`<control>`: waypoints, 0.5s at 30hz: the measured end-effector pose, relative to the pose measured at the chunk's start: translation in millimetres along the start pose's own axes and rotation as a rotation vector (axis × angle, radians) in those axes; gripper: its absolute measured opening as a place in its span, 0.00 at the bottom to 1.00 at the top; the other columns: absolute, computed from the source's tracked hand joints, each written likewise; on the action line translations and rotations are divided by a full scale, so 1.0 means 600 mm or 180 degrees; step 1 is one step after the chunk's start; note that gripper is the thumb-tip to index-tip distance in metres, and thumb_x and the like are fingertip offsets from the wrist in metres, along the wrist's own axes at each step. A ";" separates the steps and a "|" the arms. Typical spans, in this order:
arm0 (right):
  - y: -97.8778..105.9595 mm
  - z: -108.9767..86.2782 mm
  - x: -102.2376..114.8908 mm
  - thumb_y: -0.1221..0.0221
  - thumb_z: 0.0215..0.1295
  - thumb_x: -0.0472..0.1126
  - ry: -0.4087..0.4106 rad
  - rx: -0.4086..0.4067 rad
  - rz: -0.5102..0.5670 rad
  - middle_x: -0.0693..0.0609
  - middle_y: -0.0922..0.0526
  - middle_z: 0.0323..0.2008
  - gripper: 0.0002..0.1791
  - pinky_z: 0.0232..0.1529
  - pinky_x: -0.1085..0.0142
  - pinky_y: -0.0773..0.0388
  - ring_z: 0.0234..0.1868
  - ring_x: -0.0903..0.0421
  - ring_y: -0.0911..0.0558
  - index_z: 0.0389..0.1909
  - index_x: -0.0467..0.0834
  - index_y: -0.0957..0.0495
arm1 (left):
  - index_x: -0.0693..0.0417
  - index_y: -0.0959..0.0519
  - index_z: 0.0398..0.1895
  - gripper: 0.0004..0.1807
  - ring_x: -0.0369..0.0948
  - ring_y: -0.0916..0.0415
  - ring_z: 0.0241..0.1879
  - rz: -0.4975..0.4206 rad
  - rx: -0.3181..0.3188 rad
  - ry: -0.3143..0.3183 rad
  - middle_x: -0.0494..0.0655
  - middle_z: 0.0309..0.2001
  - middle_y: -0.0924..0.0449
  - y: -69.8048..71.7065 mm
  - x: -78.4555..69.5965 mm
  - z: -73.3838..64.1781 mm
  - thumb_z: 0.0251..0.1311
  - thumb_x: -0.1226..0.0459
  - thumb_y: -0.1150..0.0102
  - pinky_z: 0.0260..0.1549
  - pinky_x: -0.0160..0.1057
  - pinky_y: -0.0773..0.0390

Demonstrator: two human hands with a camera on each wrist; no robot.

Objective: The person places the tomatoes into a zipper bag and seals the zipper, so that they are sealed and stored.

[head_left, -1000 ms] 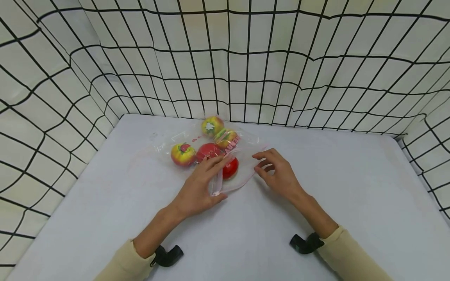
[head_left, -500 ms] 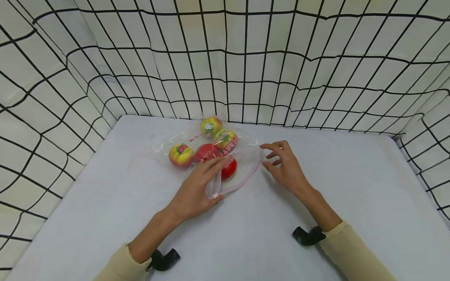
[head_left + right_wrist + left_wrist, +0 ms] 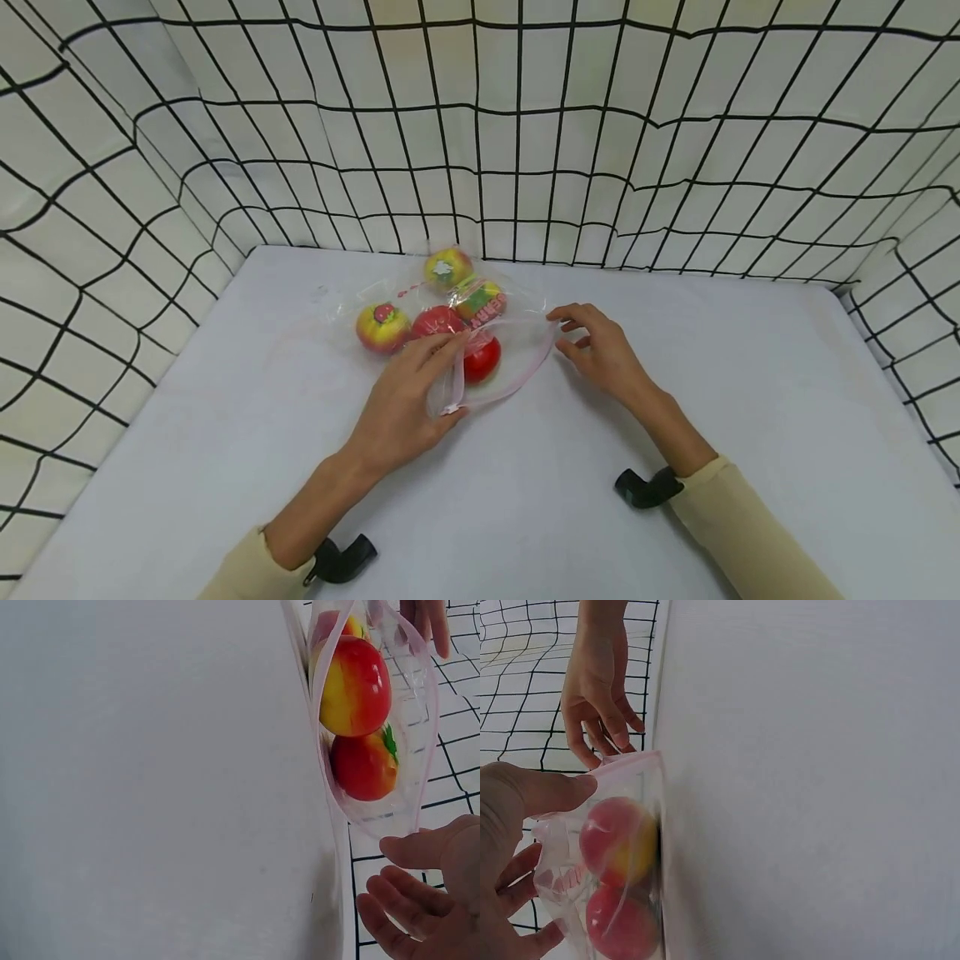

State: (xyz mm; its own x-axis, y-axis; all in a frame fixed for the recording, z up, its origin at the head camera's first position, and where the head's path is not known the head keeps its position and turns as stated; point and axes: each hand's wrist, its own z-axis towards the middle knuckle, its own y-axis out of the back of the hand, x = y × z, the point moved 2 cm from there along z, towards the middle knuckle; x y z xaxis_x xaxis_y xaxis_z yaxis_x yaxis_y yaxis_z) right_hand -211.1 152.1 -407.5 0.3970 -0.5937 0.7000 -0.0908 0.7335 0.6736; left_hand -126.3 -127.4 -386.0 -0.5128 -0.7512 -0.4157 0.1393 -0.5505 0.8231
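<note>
A clear zip bag [image 3: 521, 382] with a pink rim lies on its side, several round fruits inside. Its mouth faces the person and gapes as a loop in the right wrist view. Nearest the mouth is a glossy red fruit [image 3: 482, 360]; a red-and-yellow fruit [image 3: 383, 327] lies at the far left. My left hand [image 3: 393, 400] spans the left end of the mouth, thumb at the lower corner and fingers over the upper side, holding the bag between them. At the right end, my right hand [image 3: 600, 350] touches the rim, its thumb [image 3: 405, 849] and fingers apart and bent.
A white table [image 3: 510, 517] lies beneath everything. Black netting [image 3: 570, 150] rises along its back and both sides, close behind the bag. Black curved pieces [image 3: 648, 487] stick out from both sleeves.
My right hand has drawn the right end of the rim outward, then come back slightly left. The bag's mouth looks wider. My left hand stays at its end, and the whole view has shifted slightly.
</note>
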 end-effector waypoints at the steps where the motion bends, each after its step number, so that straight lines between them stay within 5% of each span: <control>1: 0.000 0.002 0.000 0.34 0.65 0.27 -0.0003 -0.0003 0.0004 0.42 0.17 0.57 0.22 0.50 0.49 0.13 0.56 0.43 0.16 0.59 0.41 0.21 | 0.45 0.32 0.78 0.56 0.45 0.29 0.68 0.0015 -0.0040 0.0013 0.47 0.69 0.26 0.001 0.001 0.000 0.42 0.58 0.13 0.65 0.50 0.19; 15: 0.002 0.019 0.004 0.32 0.63 0.26 -0.0179 -0.0063 -0.0004 0.43 0.12 0.48 0.15 0.49 0.50 0.13 0.49 0.46 0.12 0.49 0.42 0.16 | 0.50 0.22 0.65 0.45 0.44 0.28 0.63 0.0072 -0.0452 0.0137 0.49 0.59 0.23 0.012 0.011 -0.002 0.38 0.57 0.12 0.61 0.51 0.18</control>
State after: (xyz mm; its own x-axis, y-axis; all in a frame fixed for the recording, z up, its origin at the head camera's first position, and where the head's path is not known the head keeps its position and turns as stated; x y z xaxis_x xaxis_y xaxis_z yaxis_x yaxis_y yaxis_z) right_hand -220.9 147.8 -402.0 0.3451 -0.6118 0.7118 -0.0720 0.7389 0.6699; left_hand -127.9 -136.9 -383.2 -0.4717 -0.7773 -0.4163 0.2704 -0.5769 0.7707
